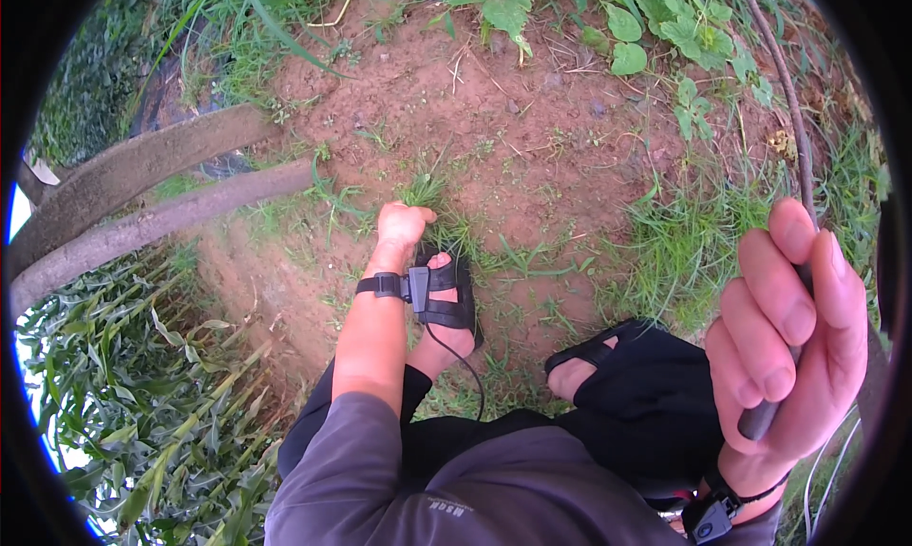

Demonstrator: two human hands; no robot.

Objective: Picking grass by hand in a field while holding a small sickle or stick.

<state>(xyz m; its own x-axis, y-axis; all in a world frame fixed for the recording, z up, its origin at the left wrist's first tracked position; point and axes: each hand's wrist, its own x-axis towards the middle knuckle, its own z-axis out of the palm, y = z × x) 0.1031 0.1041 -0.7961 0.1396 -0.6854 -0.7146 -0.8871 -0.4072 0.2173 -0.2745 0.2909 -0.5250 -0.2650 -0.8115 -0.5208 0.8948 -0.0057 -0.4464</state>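
Observation:
My left hand [405, 225] reaches down to the ground beside my sandalled foot, its fingers closed around a tuft of green grass [422, 192]. The reddish bare soil [556, 168] lies around and beyond the tuft. On the right, raised close to the camera, my right hand [791, 332] is wrapped around a dark, thin stick or rod [762, 419]. One end of it pokes out below my fingers. A long, thin brown stem [789, 90] runs up from behind my fingertips; whether it is one piece with the stick I cannot tell.
Two thick wooden poles or trunks [164, 208] slant in from the left. Tall leafy crop plants [142, 403] stand at the lower left. Broad-leaved plants [684, 30] grow at the top right, with more grass [684, 247] below them. My black sandals [452, 289] rest on the soil.

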